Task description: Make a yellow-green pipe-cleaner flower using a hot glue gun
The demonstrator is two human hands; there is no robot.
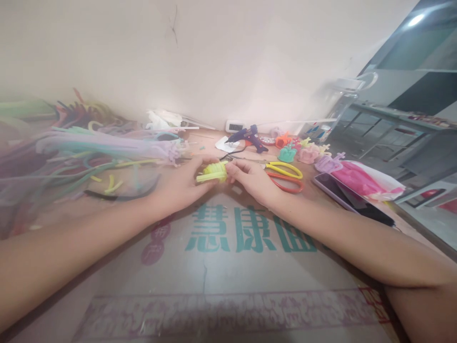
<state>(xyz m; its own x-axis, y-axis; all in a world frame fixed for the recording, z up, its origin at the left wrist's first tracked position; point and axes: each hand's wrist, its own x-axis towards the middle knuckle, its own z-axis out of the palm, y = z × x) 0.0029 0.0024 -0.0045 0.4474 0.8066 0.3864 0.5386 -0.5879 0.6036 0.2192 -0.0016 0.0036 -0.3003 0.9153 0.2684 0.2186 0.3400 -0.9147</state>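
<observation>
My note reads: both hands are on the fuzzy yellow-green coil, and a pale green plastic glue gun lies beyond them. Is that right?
Not quite: the head view shows a dark purple plastic glue gun, not pale green. The rest stands: the left hand and right hand are both on the fuzzy yellow-green coil, with the gun beyond them.
</observation>
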